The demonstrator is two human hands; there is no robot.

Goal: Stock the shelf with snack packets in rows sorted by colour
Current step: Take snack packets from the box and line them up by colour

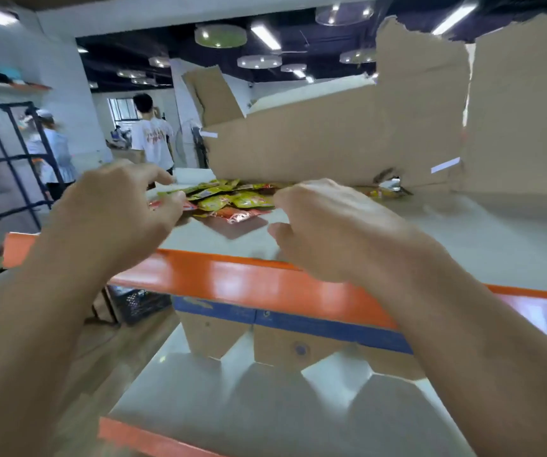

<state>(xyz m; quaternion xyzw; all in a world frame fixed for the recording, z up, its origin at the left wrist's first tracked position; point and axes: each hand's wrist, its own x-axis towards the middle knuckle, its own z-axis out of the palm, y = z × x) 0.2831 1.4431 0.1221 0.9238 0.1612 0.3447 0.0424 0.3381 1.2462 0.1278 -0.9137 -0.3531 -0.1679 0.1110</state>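
A loose pile of snack packets lies on the grey shelf board (pixel 463 235), in front of a torn cardboard box (pixel 331 140). Yellow-green packets (pixel 232 200) sit on top and red packets (pixel 239 215) at the front edge of the pile. My left hand (pixel 117 206) reaches over the pile's left side with fingers spread, the thumb just above a red packet (pixel 156 204). My right hand (pixel 324 225) hovers at the pile's right side, fingers bent and thumb apart, with bare shelf showing between them. Both hands are motion-blurred.
The shelf has an orange front beam (pixel 232 278). Below it are cardboard boxes with a blue band (pixel 298 338) on a lower grey shelf (pixel 265 410). A black wire rack (pixel 1 159) stands at the left. Two people (pixel 151 133) stand in the background.
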